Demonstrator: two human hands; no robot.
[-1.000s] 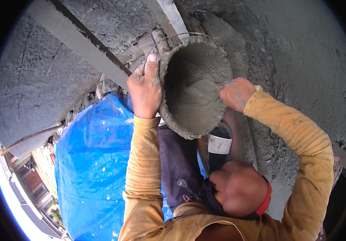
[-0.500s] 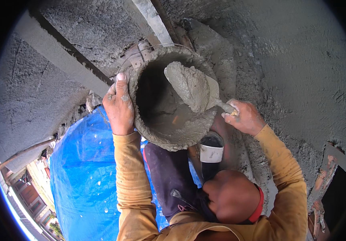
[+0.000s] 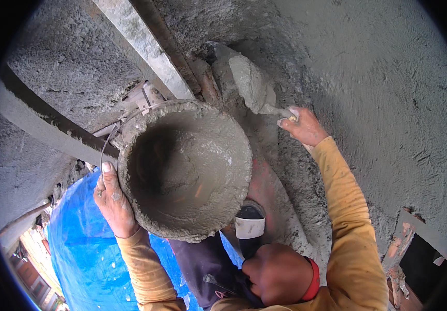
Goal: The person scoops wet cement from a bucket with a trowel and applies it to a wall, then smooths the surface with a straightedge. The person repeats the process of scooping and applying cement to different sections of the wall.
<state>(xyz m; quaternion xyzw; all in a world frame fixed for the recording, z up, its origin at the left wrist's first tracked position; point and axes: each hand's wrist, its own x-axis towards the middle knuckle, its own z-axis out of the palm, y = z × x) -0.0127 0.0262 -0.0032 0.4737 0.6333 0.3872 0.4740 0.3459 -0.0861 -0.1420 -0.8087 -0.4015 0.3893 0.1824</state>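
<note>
My left hand (image 3: pixel 114 199) grips the side of a mortar-caked bucket (image 3: pixel 182 230), thumb up by its rim and thin wire handle. Wet grey mortar (image 3: pixel 210 171) coats the bucket's inside and lies in it. In my right hand (image 3: pixel 305 126), fingers closed round the handle, is a trowel (image 3: pixel 271 106). A heap of mortar (image 3: pixel 248 80) covers most of its blade. The trowel is beyond the bucket's far right rim, apart from it, close to the rough grey wall.
A plastered wall (image 3: pixel 389 98) fills the right side. Cement-smeared beams (image 3: pixel 145 44) slant across the upper left. A blue tarp (image 3: pixel 86 243) spreads at lower left. My bent knee (image 3: pixel 280 272) and a dark boot with a white band (image 3: pixel 250 227) are below the bucket.
The loaded trowel has moved out from over the bucket, up and beyond its rim. In the picture, the bucket and my left hand have shifted down and left.
</note>
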